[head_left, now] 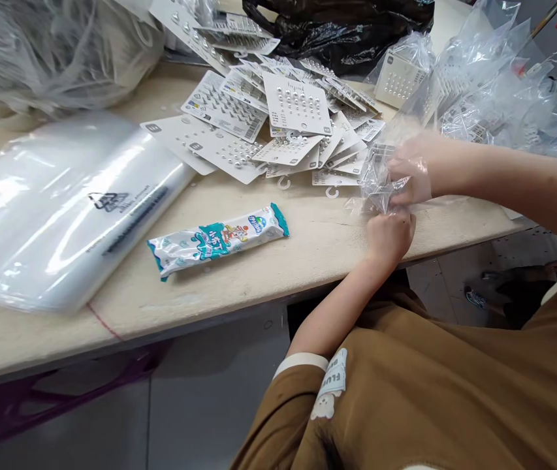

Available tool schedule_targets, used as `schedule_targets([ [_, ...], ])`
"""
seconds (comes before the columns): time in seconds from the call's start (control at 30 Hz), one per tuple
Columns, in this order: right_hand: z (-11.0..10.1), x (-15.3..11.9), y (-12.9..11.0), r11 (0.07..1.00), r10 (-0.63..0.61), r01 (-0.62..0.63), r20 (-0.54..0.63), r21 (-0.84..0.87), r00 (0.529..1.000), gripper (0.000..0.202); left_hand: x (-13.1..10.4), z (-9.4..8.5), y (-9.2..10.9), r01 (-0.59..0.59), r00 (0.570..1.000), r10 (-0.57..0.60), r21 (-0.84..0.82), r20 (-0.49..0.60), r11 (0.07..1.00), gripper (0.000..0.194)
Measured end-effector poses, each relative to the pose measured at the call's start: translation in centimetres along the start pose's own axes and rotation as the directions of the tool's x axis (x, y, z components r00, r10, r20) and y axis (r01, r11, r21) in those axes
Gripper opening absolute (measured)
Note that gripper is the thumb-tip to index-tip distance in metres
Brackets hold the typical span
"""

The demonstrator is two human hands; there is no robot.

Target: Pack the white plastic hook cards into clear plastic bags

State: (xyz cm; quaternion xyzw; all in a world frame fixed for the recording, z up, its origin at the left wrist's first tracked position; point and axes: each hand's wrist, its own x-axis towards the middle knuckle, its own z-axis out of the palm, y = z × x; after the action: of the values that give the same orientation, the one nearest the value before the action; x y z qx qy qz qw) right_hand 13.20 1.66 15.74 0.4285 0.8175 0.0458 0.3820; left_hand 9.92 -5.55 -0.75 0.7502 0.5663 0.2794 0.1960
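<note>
At the table's front edge, right of the card pile, my left hand (390,236) is closed on the lower end of a crinkled clear plastic bag (379,173). My right hand (415,166), blurred by motion, is at the same bag just above it; its fingers are partly hidden by the plastic. White cards with rows of pearl-like studs (300,104) lie in a loose, overlapping pile left of my hands. A few small white hooks lie below the pile.
A silver and teal snack wrapper (217,240) lies on the table (258,281). Flat clear bags (72,209) cover its left part. A large plastic bundle (63,52), a black bag (347,29) and bagged cards (498,98) stand behind.
</note>
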Motion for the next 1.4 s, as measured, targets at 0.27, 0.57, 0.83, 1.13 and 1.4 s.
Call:
schedule_targets([
  [0.27,0.5,0.4,0.4,0.983,-0.041,0.072,-0.184,0.168,0.982,0.029,-0.9,0.4,0.1,-0.063,0.987,0.060,-0.011,-0.150,0.998,0.036],
  [0.57,0.8,1.2,-0.8,0.973,-0.040,0.052,-0.060,0.227,0.997,0.040,-0.5,0.7,0.2,-0.051,0.996,0.051,-0.005,-0.072,0.999,0.042],
  [0.83,1.6,1.2,0.4,0.946,-0.075,0.103,-0.100,0.308,0.992,0.034,-2.6,-3.9,-2.6,-0.279,0.804,0.152,-0.139,-0.574,0.950,0.029],
  [1.13,2.5,1.1,-0.4,0.848,-0.305,0.365,-0.209,0.385,0.929,0.038,-1.3,-5.3,-5.5,-0.257,0.881,0.058,-0.372,-0.469,0.892,0.065],
  [1.4,0.3,-2.0,2.9,0.839,-0.088,0.231,-0.296,0.492,0.951,0.043,-2.3,-5.2,-6.0,-0.287,0.877,0.053,-0.434,-0.477,0.854,0.060],
])
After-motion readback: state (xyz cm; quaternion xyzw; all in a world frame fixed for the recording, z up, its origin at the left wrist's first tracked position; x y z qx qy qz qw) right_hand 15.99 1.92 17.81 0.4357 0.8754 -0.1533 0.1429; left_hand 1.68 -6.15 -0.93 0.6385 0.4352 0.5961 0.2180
